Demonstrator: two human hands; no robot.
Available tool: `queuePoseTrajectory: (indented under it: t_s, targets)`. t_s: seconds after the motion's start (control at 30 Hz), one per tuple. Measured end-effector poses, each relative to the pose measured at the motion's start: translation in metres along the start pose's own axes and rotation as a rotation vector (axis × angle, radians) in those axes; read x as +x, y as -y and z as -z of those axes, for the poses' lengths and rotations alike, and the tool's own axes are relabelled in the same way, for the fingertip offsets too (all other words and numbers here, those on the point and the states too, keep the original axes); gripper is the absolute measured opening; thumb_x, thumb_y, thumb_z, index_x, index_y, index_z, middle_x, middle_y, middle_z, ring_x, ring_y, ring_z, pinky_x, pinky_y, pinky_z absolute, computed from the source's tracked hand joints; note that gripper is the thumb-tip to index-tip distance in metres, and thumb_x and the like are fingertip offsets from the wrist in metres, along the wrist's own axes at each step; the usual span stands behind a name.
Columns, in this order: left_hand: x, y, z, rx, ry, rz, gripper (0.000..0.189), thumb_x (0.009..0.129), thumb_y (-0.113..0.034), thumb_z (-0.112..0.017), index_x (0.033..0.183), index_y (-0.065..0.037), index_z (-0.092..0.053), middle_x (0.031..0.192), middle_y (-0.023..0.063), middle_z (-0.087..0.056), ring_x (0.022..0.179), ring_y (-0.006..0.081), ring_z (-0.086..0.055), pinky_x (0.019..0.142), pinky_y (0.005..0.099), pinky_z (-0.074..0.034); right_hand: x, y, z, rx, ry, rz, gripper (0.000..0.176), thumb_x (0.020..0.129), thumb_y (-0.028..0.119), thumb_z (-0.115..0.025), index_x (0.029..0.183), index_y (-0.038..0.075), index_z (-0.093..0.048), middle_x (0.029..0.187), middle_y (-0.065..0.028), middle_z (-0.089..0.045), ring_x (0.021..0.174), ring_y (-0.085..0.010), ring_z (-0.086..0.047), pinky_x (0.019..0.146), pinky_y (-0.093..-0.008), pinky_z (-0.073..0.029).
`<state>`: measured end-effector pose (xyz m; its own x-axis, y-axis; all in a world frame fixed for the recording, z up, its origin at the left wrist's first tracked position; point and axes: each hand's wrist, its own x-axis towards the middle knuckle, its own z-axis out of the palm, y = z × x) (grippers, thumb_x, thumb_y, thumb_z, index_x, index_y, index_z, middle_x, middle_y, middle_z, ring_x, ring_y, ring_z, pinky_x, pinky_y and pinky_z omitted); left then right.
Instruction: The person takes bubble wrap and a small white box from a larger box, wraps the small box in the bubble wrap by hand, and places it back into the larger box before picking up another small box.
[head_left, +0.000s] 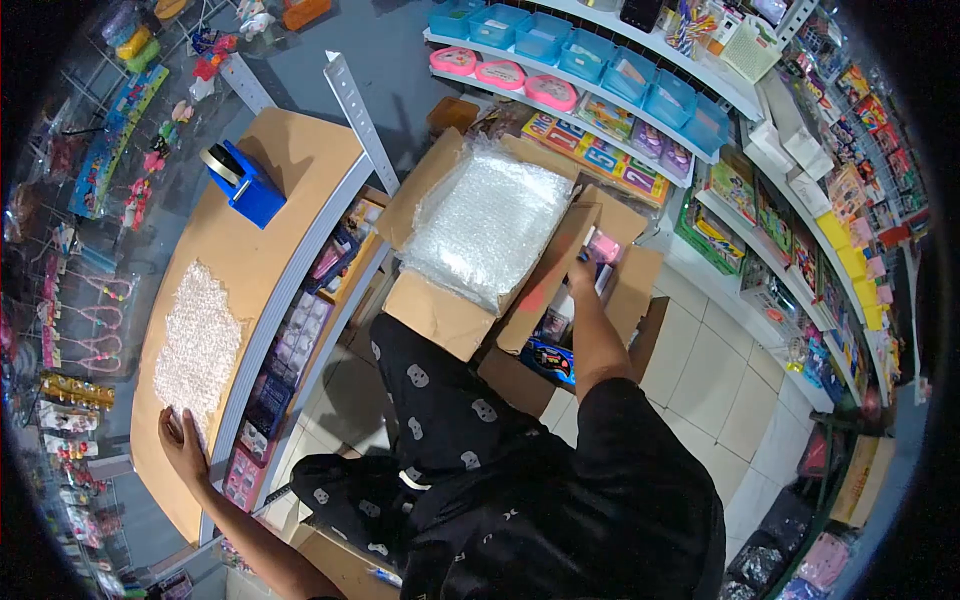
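My left hand rests at the near end of a flat piece of bubble wrap, its fingers apart and touching the edge. The wrap lies on a wooden shelf top. My right hand reaches down into an open cardboard box of mixed goods. Its fingers are closed around something small that I cannot make out. Near those fingers is a pink item. A blue package lies at the box's near end.
A blue tape dispenser stands on the shelf top. Left of the goods box, another open carton holds a large bubble-wrapped bundle. Blue bins line the far shelf. Hanging goods flank the left side.
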<state>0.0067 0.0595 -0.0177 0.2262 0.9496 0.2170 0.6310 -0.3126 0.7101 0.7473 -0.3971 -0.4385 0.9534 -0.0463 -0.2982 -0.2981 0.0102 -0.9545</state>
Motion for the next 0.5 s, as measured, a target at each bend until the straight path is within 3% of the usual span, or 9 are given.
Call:
queuePoseTrajectory:
  t_s: [0.13,0.27,0.37,0.5]
  targets:
    - [-0.001,0.002,0.0,-0.007,-0.005,-0.019,0.053,0.103,-0.023,-0.069,0.141,0.009,-0.05,0.149,0.0228,-0.05,0.145,0.0301,-0.043,0.124,0.0409,-0.03,0.009,0.003,-0.001,-0.017,-0.118,-0.103,0.049,0.098,0.009,-0.065,0.144,0.017,-0.052,0.117,-0.0046,-0.068,0.097,-0.0197,-0.066,0.082,-0.0382,-0.055]
    - [0.0,0.008,-0.002,-0.064,-0.027,0.007,0.05,0.102,-0.018,-0.069,0.14,0.009,-0.049,0.148,0.0217,-0.051,0.146,0.0292,-0.041,0.125,0.0407,-0.028,0.023,-0.003,0.001,-0.02,-0.039,0.046,0.03,0.099,0.011,-0.063,0.129,0.01,-0.065,0.11,-0.0054,-0.07,0.094,-0.0191,-0.065,0.082,-0.0378,-0.053]
    - [0.0,0.007,-0.002,-0.033,-0.03,-0.007,0.049,0.102,-0.017,-0.069,0.139,0.009,-0.05,0.146,0.0213,-0.051,0.144,0.0283,-0.043,0.123,0.0397,-0.029,0.007,0.021,0.003,0.111,0.037,0.029,0.02,0.098,0.009,-0.061,0.115,0.007,-0.07,0.104,-0.004,-0.07,0.092,-0.0174,-0.064,0.078,-0.0367,-0.053]
    - [-0.002,0.001,-0.002,-0.001,-0.024,-0.028,0.048,0.102,-0.017,-0.07,0.137,0.009,-0.05,0.142,0.0202,-0.054,0.139,0.0261,-0.047,0.12,0.0375,-0.032,-0.027,0.078,-0.005,0.112,-0.022,-0.207,0.016,0.095,0.007,-0.061,0.106,0.008,-0.072,0.095,-0.0018,-0.07,0.08,-0.0156,-0.064,0.066,-0.0345,-0.051]
